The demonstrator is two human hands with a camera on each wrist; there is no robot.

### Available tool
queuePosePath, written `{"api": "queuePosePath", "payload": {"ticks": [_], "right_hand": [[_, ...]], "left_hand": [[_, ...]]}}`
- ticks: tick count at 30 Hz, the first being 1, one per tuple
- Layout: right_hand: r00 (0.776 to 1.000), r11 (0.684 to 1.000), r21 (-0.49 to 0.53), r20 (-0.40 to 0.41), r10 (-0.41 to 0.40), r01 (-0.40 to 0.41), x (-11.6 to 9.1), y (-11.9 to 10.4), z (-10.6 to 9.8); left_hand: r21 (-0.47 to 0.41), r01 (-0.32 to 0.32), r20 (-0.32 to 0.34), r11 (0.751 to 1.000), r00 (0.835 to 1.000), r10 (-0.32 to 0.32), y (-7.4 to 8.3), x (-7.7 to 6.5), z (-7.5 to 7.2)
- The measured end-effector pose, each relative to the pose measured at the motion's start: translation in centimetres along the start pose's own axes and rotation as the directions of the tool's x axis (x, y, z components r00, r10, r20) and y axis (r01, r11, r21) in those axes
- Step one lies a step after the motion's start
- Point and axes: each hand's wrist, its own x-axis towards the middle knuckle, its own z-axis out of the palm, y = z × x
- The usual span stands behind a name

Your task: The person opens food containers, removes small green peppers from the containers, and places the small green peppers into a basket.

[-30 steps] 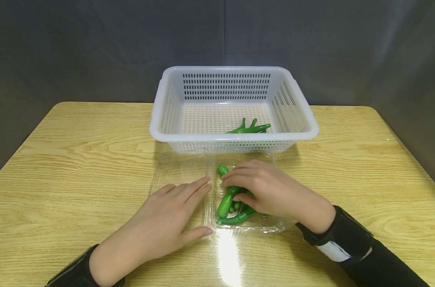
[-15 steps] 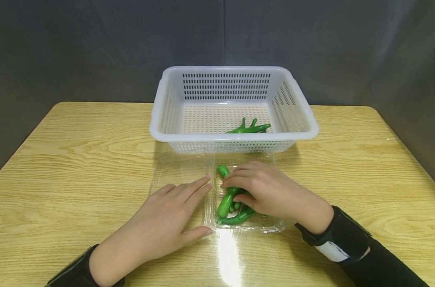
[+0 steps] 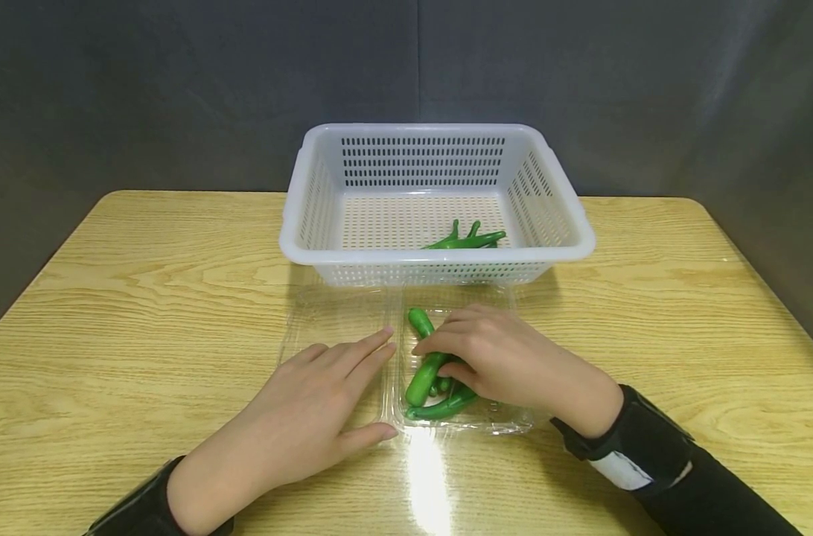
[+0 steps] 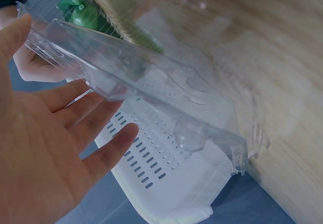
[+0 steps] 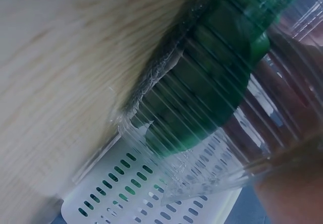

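Observation:
A hinged clear plastic clamshell container lies open on the table, and its right half holds several long green peppers. My right hand reaches into that half, thumb and fingers curled around a pepper and covering part of the pile. At the middle hinge, my left hand touches the plastic with extended fingers and the thumb spread apart. From the left wrist view, the fingers lie straight along the clear plastic wall. Through the ribbed side wall, the right wrist view shows the green peppers up close.
Behind the container stands a white perforated basket, with more green peppers near its front wall. The wooden table extends to both sides, backed by a dark grey partition.
The far pepper in the container has shifted slightly to the right. My right hand's fingers have drawn in a little, while the left hand stays in place.

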Motion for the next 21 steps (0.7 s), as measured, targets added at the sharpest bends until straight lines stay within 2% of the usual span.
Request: {"api": "queuePosePath", "payload": {"ticks": [13, 21], "right_hand": [[0.999, 1.000, -0.012, -0.034, -0.023, 0.022, -0.09, -0.09, -0.52], [0.996, 0.998, -0.038, -0.072, -0.052, 0.049, -0.17, -0.05, -0.87]], "left_hand": [[-0.005, -0.003, 0.009, 1.000, 1.000, 0.003, -0.02, 0.02, 0.01], [-0.009, -0.004, -0.012, 1.000, 1.000, 0.004, -0.08, 0.02, 0.07]]}}
